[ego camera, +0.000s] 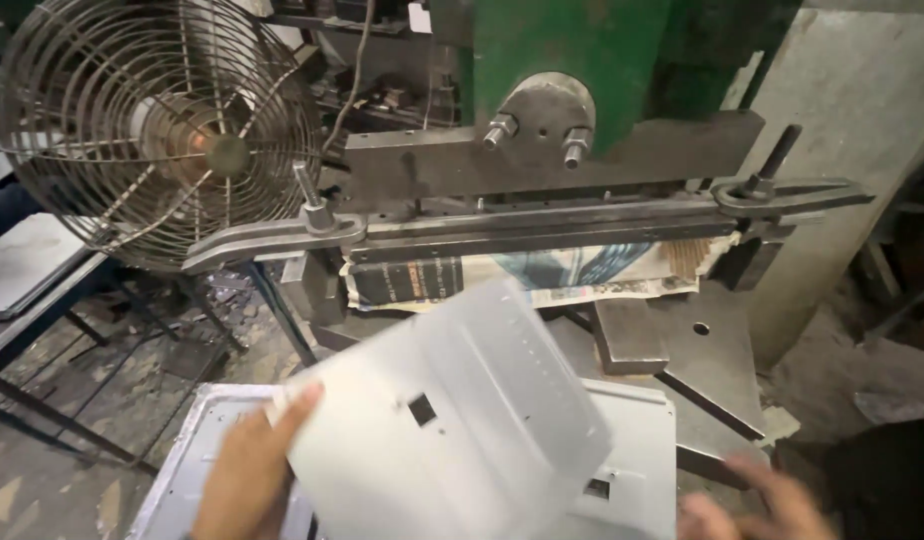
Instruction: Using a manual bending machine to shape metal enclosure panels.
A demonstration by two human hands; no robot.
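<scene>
Dim workshop light, pale glare on the motion-blurred metal sheet (452, 420), blurred hands, and dark shadowed corners.

A green press (582, 60) with dark steel bars (542, 225) is set against a grey wall (852, 120). A wire-caged fan (157, 125) is mounted at the left. The floor (112, 400) is strewn with dust and scrap. The scene is dimly lit.

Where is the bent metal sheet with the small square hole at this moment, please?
In the head view, the bent metal sheet is low and central, held by the left hand at its left edge, above flat panels and before the green press.
</scene>
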